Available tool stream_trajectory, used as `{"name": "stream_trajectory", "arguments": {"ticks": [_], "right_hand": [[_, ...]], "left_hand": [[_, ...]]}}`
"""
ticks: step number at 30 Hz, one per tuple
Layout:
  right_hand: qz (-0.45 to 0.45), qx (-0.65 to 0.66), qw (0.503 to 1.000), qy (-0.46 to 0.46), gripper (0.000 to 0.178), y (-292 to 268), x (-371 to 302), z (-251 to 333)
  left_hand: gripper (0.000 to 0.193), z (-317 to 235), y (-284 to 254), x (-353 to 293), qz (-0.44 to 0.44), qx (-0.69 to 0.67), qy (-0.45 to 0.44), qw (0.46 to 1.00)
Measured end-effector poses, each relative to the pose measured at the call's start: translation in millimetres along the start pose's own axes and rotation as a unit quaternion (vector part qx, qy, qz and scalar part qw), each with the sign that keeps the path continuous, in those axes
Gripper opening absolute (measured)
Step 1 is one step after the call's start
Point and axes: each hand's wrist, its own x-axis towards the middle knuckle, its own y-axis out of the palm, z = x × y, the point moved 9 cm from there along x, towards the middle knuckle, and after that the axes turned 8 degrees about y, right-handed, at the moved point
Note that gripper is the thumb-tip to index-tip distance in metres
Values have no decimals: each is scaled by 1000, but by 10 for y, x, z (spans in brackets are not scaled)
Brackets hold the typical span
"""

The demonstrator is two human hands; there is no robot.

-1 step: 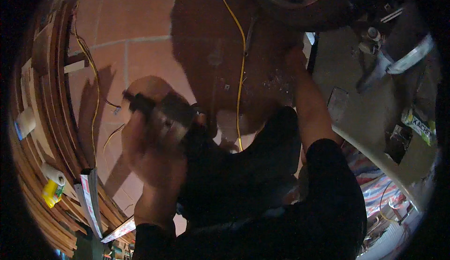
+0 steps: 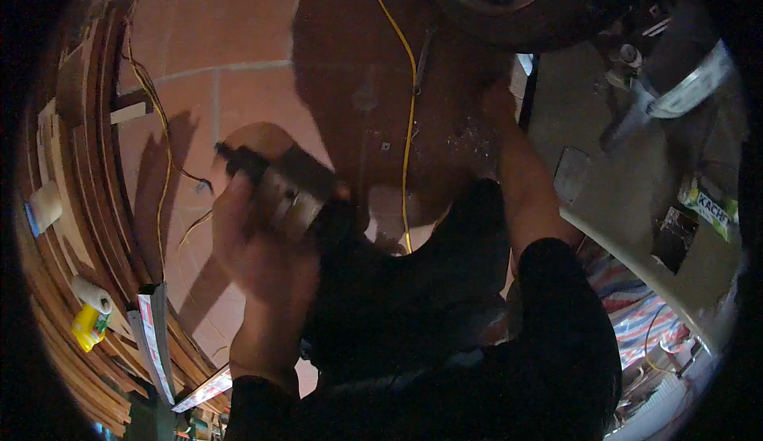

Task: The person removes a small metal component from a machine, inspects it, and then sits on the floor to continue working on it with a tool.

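My left hand [image 2: 262,242], blurred, is closed around a dark boxy tool with a narrow black end [image 2: 298,183]. It holds the tool above the tiled floor, left of my dark-clothed knees. The tool's exact kind is too smeared and dark to make out. My right arm stretches forward along the right side. Deep shadow covers my right hand [image 2: 499,101], below the dark round tyre [image 2: 548,24]; its fingers cannot be made out.
A yellow cable [image 2: 411,123] crosses the reddish tiles [image 2: 238,24]. Long wooden boards [image 2: 103,171] lie at left, with a yellow packet [image 2: 87,328] on them. On the right are a greyish board [image 2: 604,187], a green-white packet [image 2: 710,209] and striped sheeting [image 2: 632,314].
My left hand and the dark tool have shifted slightly to the right. The right arm stays nearly where it was.
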Motion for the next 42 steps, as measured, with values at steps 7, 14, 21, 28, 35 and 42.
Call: {"name": "stream_trajectory", "arguments": {"ticks": [7,14,21,28,35,42], "right_hand": [[99,162,982,-1,42,-9,-699,580],[77,383,913,119,45,-371,-1075,970],[28,215,961,-172,44,-654,-2073,2036],[53,88,968,-230,27,-410,-2234,2469],[94,304,940,-122,26,-649,-2193,2161],[47,597,800,45,32,-2026,-2312,1412]], "left_hand": [[24,173,85,574,-5,26,15,1000],[22,463,484,698,112,107,9,988],[23,611,721,572,133,126,10,983],[26,731,643,382,142,119,-8,983],[28,778,724,475,189,-5,-49,981],[30,989,875,424,223,-2,-88,971]]}}
